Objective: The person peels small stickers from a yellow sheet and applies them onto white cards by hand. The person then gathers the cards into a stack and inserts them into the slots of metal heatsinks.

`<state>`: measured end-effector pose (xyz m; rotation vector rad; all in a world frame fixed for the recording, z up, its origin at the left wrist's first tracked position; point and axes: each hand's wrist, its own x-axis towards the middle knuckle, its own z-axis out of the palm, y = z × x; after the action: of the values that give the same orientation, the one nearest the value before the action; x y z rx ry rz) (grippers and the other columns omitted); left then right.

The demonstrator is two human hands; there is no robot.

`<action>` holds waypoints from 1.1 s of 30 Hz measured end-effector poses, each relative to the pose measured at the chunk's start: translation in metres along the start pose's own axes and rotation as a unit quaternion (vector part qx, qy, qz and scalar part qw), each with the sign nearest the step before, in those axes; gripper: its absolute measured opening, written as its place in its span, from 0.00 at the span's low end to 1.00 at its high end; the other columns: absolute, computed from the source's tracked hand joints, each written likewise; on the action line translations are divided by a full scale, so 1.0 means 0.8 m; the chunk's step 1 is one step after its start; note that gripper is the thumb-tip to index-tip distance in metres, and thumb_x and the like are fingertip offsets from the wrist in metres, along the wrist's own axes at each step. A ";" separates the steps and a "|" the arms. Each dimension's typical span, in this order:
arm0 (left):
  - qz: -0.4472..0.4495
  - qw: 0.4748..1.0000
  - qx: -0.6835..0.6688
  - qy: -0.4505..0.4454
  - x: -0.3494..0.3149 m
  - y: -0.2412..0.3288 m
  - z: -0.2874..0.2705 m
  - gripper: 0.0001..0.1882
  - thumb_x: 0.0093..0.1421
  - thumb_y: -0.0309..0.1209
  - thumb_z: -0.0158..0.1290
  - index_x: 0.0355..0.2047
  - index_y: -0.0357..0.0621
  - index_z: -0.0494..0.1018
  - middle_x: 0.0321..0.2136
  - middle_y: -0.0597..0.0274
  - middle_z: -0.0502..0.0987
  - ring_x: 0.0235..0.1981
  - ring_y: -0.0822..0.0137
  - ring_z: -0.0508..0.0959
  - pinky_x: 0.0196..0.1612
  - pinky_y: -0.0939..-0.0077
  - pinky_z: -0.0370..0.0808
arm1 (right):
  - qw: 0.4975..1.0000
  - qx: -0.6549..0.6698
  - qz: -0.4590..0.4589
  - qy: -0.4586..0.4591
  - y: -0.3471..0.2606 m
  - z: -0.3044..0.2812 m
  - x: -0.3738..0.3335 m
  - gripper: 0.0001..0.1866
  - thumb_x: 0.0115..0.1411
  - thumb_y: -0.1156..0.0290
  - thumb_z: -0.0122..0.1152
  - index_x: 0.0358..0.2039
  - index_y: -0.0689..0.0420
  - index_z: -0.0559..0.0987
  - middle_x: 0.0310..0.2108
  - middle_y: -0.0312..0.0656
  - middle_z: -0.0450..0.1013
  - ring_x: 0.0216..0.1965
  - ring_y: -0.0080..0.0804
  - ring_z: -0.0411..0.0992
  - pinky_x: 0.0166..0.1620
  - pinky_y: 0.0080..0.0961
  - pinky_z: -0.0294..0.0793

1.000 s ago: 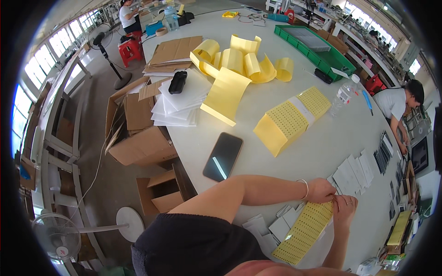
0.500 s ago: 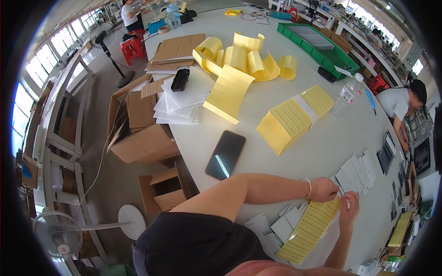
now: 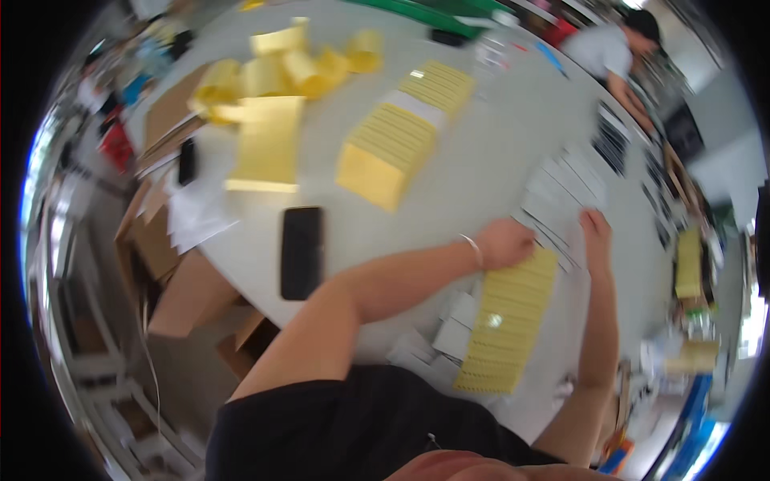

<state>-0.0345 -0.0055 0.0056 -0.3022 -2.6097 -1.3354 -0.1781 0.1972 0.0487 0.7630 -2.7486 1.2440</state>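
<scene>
A yellow sheet (image 3: 512,321) with rows of small dark marks lies in front of me at a slant. My left hand (image 3: 507,242) is closed at its upper left corner, fingers curled against the sheet's edge. To the right, apart from the sheet, my right hand (image 3: 595,232) has its fingertips pressed together beside the spread of thin white cards (image 3: 564,188). Whatever sits between those fingertips is too small and blurred to make out. More white cards (image 3: 455,327) lie left of the sheet, partly under my left forearm.
A black phone (image 3: 302,252) lies left of my arm. Beyond it are a folded stack of yellow sheets (image 3: 385,144), curled yellow strips (image 3: 271,144) and a clear bottle (image 3: 491,52). Cardboard boxes (image 3: 196,297) stand off the table's left edge. A co-worker (image 3: 605,60) sits at the far right.
My right hand has moved off the sheet's top edge toward the white cards, while my left hand stays at the sheet. The whole view has turned and shifted, with motion blur.
</scene>
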 end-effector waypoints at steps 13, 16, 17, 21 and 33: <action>0.007 1.000 -0.003 -0.023 0.007 0.012 0.004 0.10 0.56 0.35 0.45 0.25 0.41 0.71 0.21 0.53 0.74 0.27 0.51 0.74 0.33 0.58 0.71 | 0.998 -0.018 0.049 -0.028 0.009 -0.001 0.018 0.13 0.56 0.64 0.59 0.35 0.61 0.80 0.41 0.44 0.73 0.41 0.35 0.72 0.45 0.29 0.71; 0.003 1.000 -0.003 -0.020 0.005 0.012 0.002 0.10 0.55 0.34 0.46 0.25 0.41 0.71 0.21 0.52 0.74 0.27 0.51 0.74 0.32 0.58 0.71 | 0.995 -0.029 0.018 -0.098 -0.003 0.009 0.012 0.12 0.56 0.64 0.59 0.34 0.60 0.79 0.40 0.43 0.73 0.42 0.36 0.71 0.46 0.29 0.71; 0.006 1.000 -0.005 -0.018 0.005 0.010 0.003 0.10 0.55 0.34 0.46 0.25 0.41 0.71 0.21 0.52 0.74 0.26 0.51 0.74 0.32 0.58 0.71 | 0.994 -0.036 0.015 -0.104 -0.006 0.012 0.010 0.11 0.56 0.65 0.59 0.33 0.59 0.79 0.40 0.43 0.72 0.42 0.37 0.71 0.46 0.29 0.71; 0.014 1.000 -0.002 -0.019 0.006 0.009 0.002 0.10 0.55 0.34 0.45 0.24 0.41 0.71 0.20 0.53 0.74 0.26 0.51 0.74 0.32 0.57 0.71 | 0.993 -0.053 0.007 -0.104 -0.004 0.014 0.006 0.09 0.56 0.65 0.59 0.32 0.58 0.79 0.39 0.43 0.72 0.42 0.38 0.71 0.46 0.30 0.71; 0.020 0.999 -0.028 -0.016 0.007 0.008 -0.002 0.10 0.56 0.32 0.44 0.23 0.40 0.71 0.20 0.52 0.74 0.25 0.51 0.74 0.31 0.58 0.71 | 0.992 -0.074 -0.059 -0.087 -0.017 0.015 -0.014 0.18 0.55 0.67 0.62 0.46 0.53 0.73 0.37 0.42 0.74 0.45 0.40 0.70 0.49 0.36 0.65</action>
<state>-0.0383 -0.0025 0.0128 -0.3862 -2.5812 -1.4033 -0.1604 0.1855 0.0475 1.0482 -2.8397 0.9814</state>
